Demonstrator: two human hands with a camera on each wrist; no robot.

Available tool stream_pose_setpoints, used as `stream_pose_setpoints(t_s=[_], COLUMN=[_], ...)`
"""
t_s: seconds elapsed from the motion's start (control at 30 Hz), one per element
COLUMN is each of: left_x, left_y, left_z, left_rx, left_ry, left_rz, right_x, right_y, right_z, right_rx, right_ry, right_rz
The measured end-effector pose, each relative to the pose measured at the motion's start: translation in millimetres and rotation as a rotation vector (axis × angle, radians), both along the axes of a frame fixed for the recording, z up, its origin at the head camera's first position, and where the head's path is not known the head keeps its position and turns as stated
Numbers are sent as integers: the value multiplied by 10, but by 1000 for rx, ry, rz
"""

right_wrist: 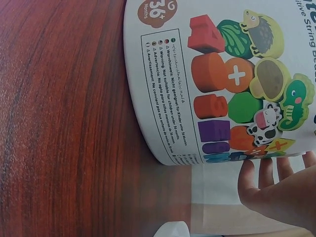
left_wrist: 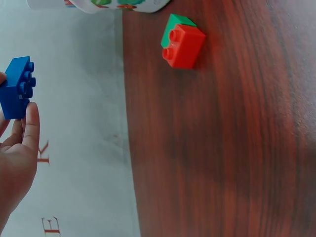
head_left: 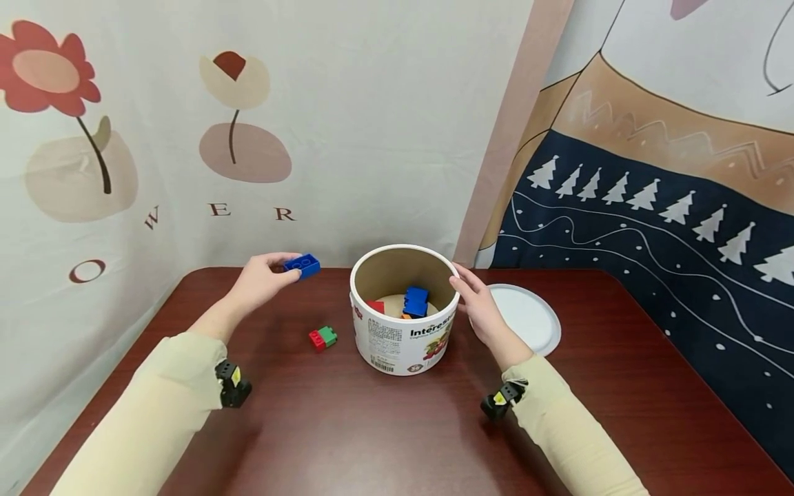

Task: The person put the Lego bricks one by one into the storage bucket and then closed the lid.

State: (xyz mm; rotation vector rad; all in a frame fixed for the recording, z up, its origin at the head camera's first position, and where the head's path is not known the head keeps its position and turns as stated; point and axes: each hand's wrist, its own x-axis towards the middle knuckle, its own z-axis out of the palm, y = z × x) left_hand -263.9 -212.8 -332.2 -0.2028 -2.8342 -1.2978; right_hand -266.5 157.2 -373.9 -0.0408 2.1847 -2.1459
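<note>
My left hand pinches a blue toy brick between thumb and fingers, raised left of the bucket. In the left wrist view, studs line one side of that brick. A white printed bucket stands upright with its top uncovered. At its right rim, my right hand holds on, thumb over the rim and fingers along the outer wall. Inside the bucket lie a blue piece and a red piece, with a bit of orange below. A red brick joined to a green brick lies on the table.
To the bucket's right, a round white lid lies on the dark red-brown table. A pale printed curtain hangs behind the table, and a dark blue cloth with white trees hangs on the right.
</note>
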Motion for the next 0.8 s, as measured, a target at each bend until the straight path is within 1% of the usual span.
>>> stream_pose_setpoints(t_s=[0.1, 0.27, 0.5, 0.8], left_x=[-6, -33, -33, -40], left_y=[53, 173, 409, 680], left_z=[43, 131, 273, 316], left_rx=[8, 18, 53, 92], left_ry=[-10, -2, 10, 8], left_rz=[-11, -33, -74, -152], right_x=[2, 3, -1, 2], right_y=[0, 6, 9, 2], right_z=[-1, 2, 11, 5], right_rx=[8, 9, 6, -6], right_ry=[-6, -4, 5, 11], right_rz=[-2, 2, 4, 8])
